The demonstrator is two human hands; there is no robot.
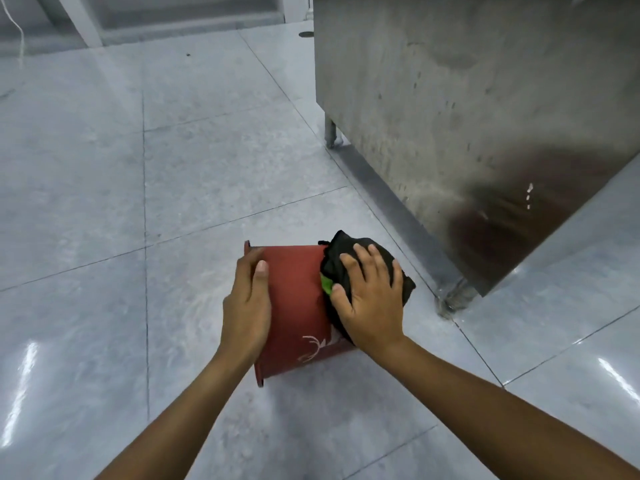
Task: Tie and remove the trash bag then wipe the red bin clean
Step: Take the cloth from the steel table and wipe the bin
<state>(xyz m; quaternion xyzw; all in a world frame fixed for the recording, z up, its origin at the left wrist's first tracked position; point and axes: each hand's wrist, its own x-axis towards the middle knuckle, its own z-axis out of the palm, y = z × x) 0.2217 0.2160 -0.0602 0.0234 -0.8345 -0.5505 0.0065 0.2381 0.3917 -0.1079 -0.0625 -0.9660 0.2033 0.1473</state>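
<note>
1. Head view, the only one here: the red bin [298, 306] is lying on its side on the grey tiled floor [104, 202], rim pointing left, base pointing right toward the steel cabinet [467, 116].
2. The left hand [247, 303] holds the bin near the rim end. Thumb lies on top of the wall, and the other fingers curl down the left side, so it's bracing the bin.
3. The right hand [372, 299] presses a bunched black cloth [349, 265], with a bit of green showing, against the base end. Those fingers [363, 268] are spread flat over the cloth, not pinching it.
4. No trash bag in view, so my guess is that part's done and this is the wiping stage, on the outside bottom.
5. To do it well, I'd keep the left hand firm so the bin doesn't roll, keep the right palm flat for even pressure, and work round the base edge where grime collects. Then turn the bin and do the side walls and inside, which can't be seen from here.
</note>
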